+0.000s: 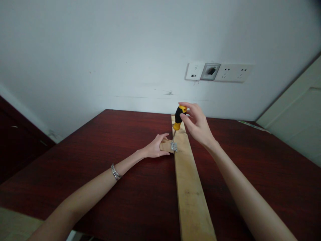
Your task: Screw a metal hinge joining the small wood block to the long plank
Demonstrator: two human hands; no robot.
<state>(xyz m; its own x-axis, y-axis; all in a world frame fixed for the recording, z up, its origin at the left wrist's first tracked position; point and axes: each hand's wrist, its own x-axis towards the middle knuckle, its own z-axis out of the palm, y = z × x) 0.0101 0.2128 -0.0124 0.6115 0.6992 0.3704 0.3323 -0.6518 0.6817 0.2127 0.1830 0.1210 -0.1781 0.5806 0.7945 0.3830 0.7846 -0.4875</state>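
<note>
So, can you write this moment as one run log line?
left hand: holding small wood block | right hand: gripping screwdriver, upright, tip at hinge | plank: on table

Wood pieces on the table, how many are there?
2. A long plank runs across the table away from the camera. A small block lies against its left edge under the left hand, beside the metal hinge. The hands could hide more.
</note>
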